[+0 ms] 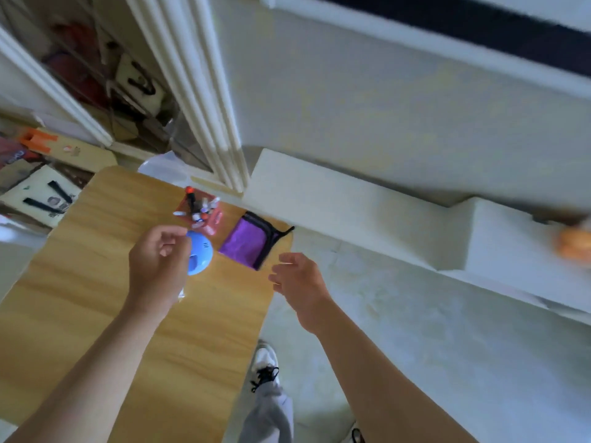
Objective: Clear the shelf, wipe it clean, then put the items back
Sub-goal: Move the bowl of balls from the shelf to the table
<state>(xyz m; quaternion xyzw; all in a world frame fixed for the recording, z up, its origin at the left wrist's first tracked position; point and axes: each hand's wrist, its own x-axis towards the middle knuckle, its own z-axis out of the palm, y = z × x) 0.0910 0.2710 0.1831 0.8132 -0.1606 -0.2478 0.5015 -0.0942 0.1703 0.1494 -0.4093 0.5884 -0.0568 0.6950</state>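
Observation:
A round blue gadget (200, 255) lies on the wooden table (96, 282). My left hand (158, 262) hovers at its left edge with fingers loosely curled and covers part of it; I see no grip on it. Behind it stand a red mesh pen holder (204, 215) with several pens and a purple pouch (248, 243). My right hand (297, 282) hangs open past the table's right edge, holding nothing. The white stepped shelf ledge (351, 203) runs along the wall, with a blurred orange object (572, 246) at its far right.
A white door frame (204, 100) rises behind the table. Cardboard boxes (48, 187) and clutter lie at the left. My shoe (265, 362) and grey trouser leg stand on the pale floor (399, 330) right of the table.

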